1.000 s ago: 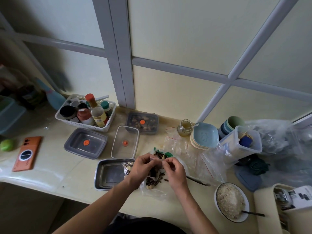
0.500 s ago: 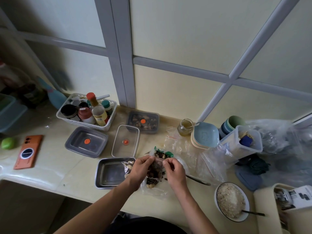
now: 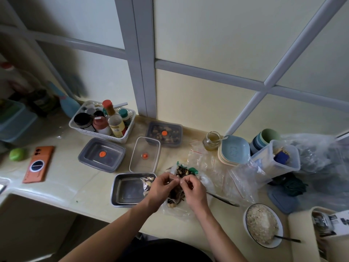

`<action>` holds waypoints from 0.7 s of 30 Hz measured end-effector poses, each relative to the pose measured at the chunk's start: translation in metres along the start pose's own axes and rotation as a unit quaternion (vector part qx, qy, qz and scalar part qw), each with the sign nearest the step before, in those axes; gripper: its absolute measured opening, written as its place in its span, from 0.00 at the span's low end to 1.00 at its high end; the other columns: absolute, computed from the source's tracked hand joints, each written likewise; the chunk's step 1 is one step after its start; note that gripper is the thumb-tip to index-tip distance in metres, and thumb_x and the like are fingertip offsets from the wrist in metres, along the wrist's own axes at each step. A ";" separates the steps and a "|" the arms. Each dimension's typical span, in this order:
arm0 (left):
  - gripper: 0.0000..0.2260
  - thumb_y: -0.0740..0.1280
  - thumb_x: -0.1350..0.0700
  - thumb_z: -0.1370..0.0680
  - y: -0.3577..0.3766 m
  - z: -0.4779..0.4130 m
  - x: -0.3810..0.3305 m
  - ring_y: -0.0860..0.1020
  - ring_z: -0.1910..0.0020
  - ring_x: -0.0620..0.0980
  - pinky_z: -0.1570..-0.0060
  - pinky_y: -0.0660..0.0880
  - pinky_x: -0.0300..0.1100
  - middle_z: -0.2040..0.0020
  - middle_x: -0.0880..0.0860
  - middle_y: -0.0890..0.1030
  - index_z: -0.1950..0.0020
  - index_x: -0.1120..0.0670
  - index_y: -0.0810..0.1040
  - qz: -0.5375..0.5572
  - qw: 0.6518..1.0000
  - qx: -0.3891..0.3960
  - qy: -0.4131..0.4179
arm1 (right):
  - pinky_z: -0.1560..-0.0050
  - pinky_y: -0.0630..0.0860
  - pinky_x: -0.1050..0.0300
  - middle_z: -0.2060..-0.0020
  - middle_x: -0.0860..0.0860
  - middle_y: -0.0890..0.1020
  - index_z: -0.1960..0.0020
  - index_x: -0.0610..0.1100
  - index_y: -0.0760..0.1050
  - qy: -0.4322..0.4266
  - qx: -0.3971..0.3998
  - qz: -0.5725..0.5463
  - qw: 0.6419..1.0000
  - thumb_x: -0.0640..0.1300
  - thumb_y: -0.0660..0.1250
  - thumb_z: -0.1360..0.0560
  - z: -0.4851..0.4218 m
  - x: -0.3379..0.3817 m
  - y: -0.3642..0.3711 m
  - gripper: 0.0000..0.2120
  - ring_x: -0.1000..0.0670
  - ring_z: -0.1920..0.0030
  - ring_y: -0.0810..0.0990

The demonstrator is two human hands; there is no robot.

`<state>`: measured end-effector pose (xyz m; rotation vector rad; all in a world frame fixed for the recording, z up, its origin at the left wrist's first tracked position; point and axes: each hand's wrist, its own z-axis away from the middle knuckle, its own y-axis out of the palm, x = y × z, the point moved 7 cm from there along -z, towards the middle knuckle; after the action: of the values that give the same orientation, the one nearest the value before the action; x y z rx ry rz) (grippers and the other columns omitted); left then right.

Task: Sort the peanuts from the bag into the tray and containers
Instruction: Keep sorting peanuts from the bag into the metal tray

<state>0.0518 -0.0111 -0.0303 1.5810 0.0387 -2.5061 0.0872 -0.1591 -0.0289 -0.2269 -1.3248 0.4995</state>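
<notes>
A clear plastic bag point(image 3: 174, 202) of peanuts mixed with dark seeds lies on the counter at centre. My left hand point(image 3: 160, 188) and my right hand point(image 3: 192, 189) meet above it, each pinching the bag's top edge. A steel tray point(image 3: 120, 190) sits just left of the bag, and part of the bag hangs over its right side. Behind the tray stand a clear container point(image 3: 145, 154) and a grey container point(image 3: 102, 155), each with an orange dot. A third grey container point(image 3: 164, 133), holding nuts, sits near the wall.
A white basket of bottles point(image 3: 102, 121) stands at back left. An orange phone point(image 3: 38, 164) and a lime point(image 3: 17, 154) lie far left. Stacked plates point(image 3: 233, 151), a jar point(image 3: 211, 140), loose plastic bags point(image 3: 236, 178), a bowl of grains point(image 3: 262, 225) and a utensil point(image 3: 222, 200) crowd the right.
My two hands have drawn closer together over the bag, fingertips now nearly touching. The bag and containers stay where they were.
</notes>
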 end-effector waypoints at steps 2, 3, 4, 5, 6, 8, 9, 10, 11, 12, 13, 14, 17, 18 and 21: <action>0.04 0.72 0.59 0.21 -0.006 -0.001 0.003 0.81 0.61 0.51 0.60 0.77 0.43 0.61 0.56 0.83 0.53 0.59 0.82 0.021 1.000 -0.004 -0.010 | 0.57 0.76 0.63 0.61 0.55 0.84 0.57 0.52 0.80 0.002 0.009 -0.015 1.000 0.46 0.71 0.21 0.001 0.000 0.005 0.06 0.57 0.57 0.82; 0.05 0.72 0.59 0.21 -0.010 -0.001 0.004 0.81 0.61 0.53 0.61 0.77 0.44 0.61 0.57 0.83 0.52 0.61 0.81 0.029 0.999 -0.005 -0.018 | 0.56 0.77 0.64 0.60 0.55 0.84 0.56 0.51 0.81 0.009 0.019 -0.031 0.999 0.46 0.71 0.20 0.003 0.000 0.008 0.05 0.57 0.57 0.82; 0.06 0.72 0.59 0.21 -0.014 -0.002 0.006 0.81 0.60 0.54 0.62 0.78 0.45 0.60 0.58 0.83 0.51 0.62 0.81 0.035 0.999 -0.013 -0.027 | 0.55 0.77 0.65 0.59 0.55 0.85 0.54 0.51 0.82 0.016 0.030 -0.043 0.999 0.46 0.70 0.20 0.003 0.000 0.011 0.05 0.57 0.56 0.83; 0.07 0.72 0.59 0.21 -0.020 -0.001 0.008 0.82 0.59 0.55 0.61 0.79 0.45 0.59 0.58 0.84 0.50 0.63 0.81 0.037 0.998 -0.025 -0.035 | 0.55 0.77 0.65 0.59 0.55 0.85 0.53 0.51 0.83 0.021 0.039 -0.047 0.998 0.46 0.70 0.20 0.004 0.000 0.014 0.05 0.57 0.56 0.83; 0.07 0.71 0.59 0.21 -0.025 0.000 0.009 0.82 0.58 0.56 0.60 0.80 0.46 0.58 0.60 0.85 0.50 0.64 0.81 0.037 0.998 -0.036 -0.038 | 0.56 0.76 0.66 0.59 0.56 0.85 0.52 0.51 0.83 0.023 0.044 -0.044 0.998 0.45 0.69 0.19 0.004 0.001 0.017 0.05 0.58 0.57 0.83; 0.07 0.72 0.58 0.21 -0.033 0.004 0.008 0.83 0.54 0.58 0.55 0.82 0.47 0.54 0.61 0.85 0.48 0.62 0.81 0.015 0.999 -0.036 -0.027 | 0.58 0.74 0.69 0.60 0.56 0.85 0.51 0.51 0.83 0.016 0.043 -0.021 0.999 0.43 0.69 0.19 0.004 0.006 0.023 0.05 0.60 0.57 0.82; 0.08 0.73 0.58 0.21 -0.035 0.006 0.007 0.84 0.52 0.60 0.52 0.83 0.49 0.52 0.61 0.85 0.44 0.59 0.80 0.002 1.000 -0.019 -0.019 | 0.58 0.74 0.70 0.59 0.56 0.84 0.51 0.50 0.82 0.015 0.041 -0.015 0.999 0.42 0.68 0.19 0.004 0.008 0.026 0.05 0.61 0.57 0.81; 0.14 0.74 0.59 0.23 -0.036 0.009 0.008 0.84 0.49 0.60 0.49 0.83 0.51 0.49 0.60 0.84 0.39 0.55 0.76 0.003 1.000 0.008 -0.014 | 0.58 0.74 0.70 0.57 0.56 0.84 0.50 0.51 0.81 0.017 0.036 -0.017 0.999 0.41 0.68 0.19 0.005 0.011 0.029 0.05 0.61 0.56 0.81; 0.24 0.75 0.61 0.24 -0.037 0.013 0.010 0.83 0.47 0.60 0.48 0.82 0.52 0.45 0.60 0.82 0.33 0.51 0.69 0.005 0.999 0.040 -0.009 | 0.59 0.74 0.70 0.56 0.55 0.83 0.49 0.51 0.80 0.017 0.029 -0.017 0.999 0.41 0.68 0.19 0.006 0.013 0.031 0.06 0.60 0.56 0.80; 0.32 0.76 0.64 0.26 -0.039 0.015 0.013 0.83 0.46 0.59 0.46 0.82 0.53 0.42 0.59 0.80 0.30 0.48 0.63 -0.009 0.998 0.065 -0.001 | 0.59 0.73 0.70 0.56 0.56 0.82 0.48 0.53 0.78 0.014 0.022 -0.018 0.999 0.40 0.68 0.19 0.006 0.014 0.034 0.08 0.59 0.56 0.80; 0.37 0.76 0.66 0.28 -0.043 0.017 0.015 0.83 0.46 0.58 0.44 0.82 0.53 0.40 0.59 0.79 0.28 0.46 0.58 -0.045 0.996 0.078 0.013 | 0.59 0.74 0.69 0.55 0.56 0.82 0.48 0.54 0.77 0.006 0.018 -0.018 1.000 0.39 0.68 0.20 0.005 0.017 0.036 0.09 0.59 0.56 0.80; 0.39 0.77 0.65 0.28 -0.048 0.018 0.017 0.83 0.46 0.56 0.43 0.81 0.53 0.40 0.58 0.79 0.28 0.45 0.57 -0.084 0.993 0.083 0.030 | 0.57 0.74 0.68 0.54 0.58 0.82 0.50 0.54 0.77 -0.002 0.019 -0.018 1.000 0.38 0.68 0.20 0.004 0.018 0.040 0.10 0.59 0.54 0.80; 0.32 0.77 0.60 0.29 -0.069 0.018 0.020 0.83 0.49 0.46 0.44 0.80 0.44 0.46 0.49 0.83 0.32 0.43 0.67 -0.202 0.976 0.054 0.060 | 0.50 0.76 0.65 0.54 0.59 0.84 0.54 0.53 0.80 0.002 0.052 -0.008 0.999 0.38 0.66 0.19 0.001 0.017 0.063 0.11 0.61 0.51 0.81; 0.29 0.77 0.59 0.30 -0.077 0.018 0.018 0.82 0.49 0.44 0.44 0.78 0.41 0.46 0.47 0.83 0.34 0.42 0.71 -0.223 0.972 0.037 0.065 | 0.49 0.76 0.65 0.54 0.59 0.84 0.53 0.52 0.81 0.009 0.062 -0.005 0.998 0.38 0.65 0.19 0.001 0.016 0.071 0.12 0.61 0.50 0.81; 0.26 0.78 0.64 0.31 -0.103 0.019 0.024 0.83 0.50 0.42 0.48 0.78 0.36 0.47 0.46 0.84 0.37 0.46 0.77 -0.194 0.980 -0.014 0.046 | 0.46 0.76 0.66 0.50 0.57 0.85 0.48 0.50 0.83 0.018 0.096 0.003 0.995 0.36 0.64 0.19 0.000 0.020 0.097 0.13 0.63 0.48 0.81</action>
<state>0.0075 0.0842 -0.0512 1.8270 0.4330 -2.6899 0.0694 -0.0648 -0.0533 -0.0800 -1.2328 0.6209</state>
